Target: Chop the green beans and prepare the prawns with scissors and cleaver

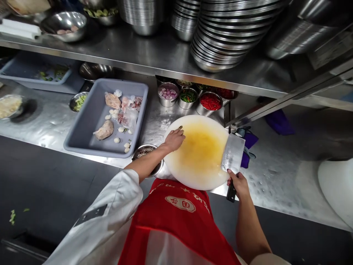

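Note:
A round white cutting board [193,173] with a yellow stain in its middle lies on the steel counter. At its left edge is my left hand [175,140], its fingers closed round a small dark piece [180,128] that I cannot make out. My right hand [238,184] grips the black handle of a wide cleaver [233,152] at the board's right edge. The blade lies flat over that edge. Partly under my left forearm stands a metal bowl [145,149] with dark contents.
A grey tub [82,127] with bagged meat and white round pieces stands left. Behind the board are metal cups of shallots [168,94], green chillies [188,96] and red chillies [211,102]. A steel shelf [154,55] with stacked bowls [220,44] overhangs them. Purple cloth [250,140] lies right.

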A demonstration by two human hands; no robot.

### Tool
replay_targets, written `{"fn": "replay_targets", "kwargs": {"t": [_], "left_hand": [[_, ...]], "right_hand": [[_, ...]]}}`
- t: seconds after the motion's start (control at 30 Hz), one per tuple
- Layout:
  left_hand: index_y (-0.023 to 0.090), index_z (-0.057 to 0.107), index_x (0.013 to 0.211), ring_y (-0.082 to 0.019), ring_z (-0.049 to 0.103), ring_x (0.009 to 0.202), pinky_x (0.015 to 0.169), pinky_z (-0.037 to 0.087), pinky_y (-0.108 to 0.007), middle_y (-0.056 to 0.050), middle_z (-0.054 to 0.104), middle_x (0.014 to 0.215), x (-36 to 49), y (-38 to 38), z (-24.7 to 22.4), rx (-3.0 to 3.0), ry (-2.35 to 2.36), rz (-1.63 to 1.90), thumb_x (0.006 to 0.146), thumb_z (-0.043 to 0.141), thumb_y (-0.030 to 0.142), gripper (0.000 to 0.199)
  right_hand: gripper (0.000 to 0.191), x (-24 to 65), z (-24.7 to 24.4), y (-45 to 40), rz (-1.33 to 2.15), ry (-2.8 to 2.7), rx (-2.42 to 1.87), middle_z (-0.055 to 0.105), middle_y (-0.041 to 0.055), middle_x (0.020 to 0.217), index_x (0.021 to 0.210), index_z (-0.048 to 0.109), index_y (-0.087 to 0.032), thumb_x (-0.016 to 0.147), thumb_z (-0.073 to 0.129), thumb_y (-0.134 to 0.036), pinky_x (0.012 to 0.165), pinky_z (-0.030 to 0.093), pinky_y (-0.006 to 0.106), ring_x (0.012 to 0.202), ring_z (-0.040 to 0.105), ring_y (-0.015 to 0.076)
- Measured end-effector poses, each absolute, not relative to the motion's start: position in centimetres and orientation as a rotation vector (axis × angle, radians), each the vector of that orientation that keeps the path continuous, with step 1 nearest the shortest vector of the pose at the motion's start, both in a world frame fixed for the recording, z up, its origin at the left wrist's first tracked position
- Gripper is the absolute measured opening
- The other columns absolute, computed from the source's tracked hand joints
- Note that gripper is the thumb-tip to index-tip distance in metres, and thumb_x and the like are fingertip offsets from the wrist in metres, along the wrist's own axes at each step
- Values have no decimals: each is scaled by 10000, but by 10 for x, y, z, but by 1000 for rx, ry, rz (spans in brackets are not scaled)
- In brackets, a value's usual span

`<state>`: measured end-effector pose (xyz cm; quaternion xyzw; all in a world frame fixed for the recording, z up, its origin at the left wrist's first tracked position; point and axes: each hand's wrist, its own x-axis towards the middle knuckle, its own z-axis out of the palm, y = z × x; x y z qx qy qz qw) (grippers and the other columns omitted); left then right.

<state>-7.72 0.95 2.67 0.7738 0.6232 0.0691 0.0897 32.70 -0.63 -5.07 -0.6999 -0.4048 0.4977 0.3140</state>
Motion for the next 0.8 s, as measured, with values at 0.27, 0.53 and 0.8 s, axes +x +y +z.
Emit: {"fn": "replay_targets", "kwargs": {"t": [0.27, 0.53, 0.8], "left_hand": [[146, 722, 1093, -307, 501, 1292, 1016, 422, -388, -175, 603, 1312, -82, 34, 52, 2358, 1780, -198, 814, 624, 139, 296], [206, 631, 1120, -255, 674, 959, 845, 499, -369, -89, 700, 1063, -24, 30, 63, 2331, 1721, 126, 928, 559, 271, 215], [204, 668, 1050, -266, 596, 1131, 991, 468, -415, -105, 664, 1163, 50, -17, -6, 2279, 1779, 493, 954, 582, 347, 193]], "right_hand": [[629, 323, -49, -8, 1339, -1061, -1811, 574, -63, 486, 743, 398, -245, 602, 856, -653, 384, 461, 234, 394, 529, 118], [560, 320, -48, -9, 1350, -1100, -1797, 547, -71, 468, 746, 394, -256, 674, 800, -635, 376, 433, 253, 377, 516, 129], [462, 328, -49, -2, 1414, -1260, -1693, 547, -72, 472, 776, 383, -264, 781, 715, -585, 396, 414, 256, 387, 521, 139]]}}
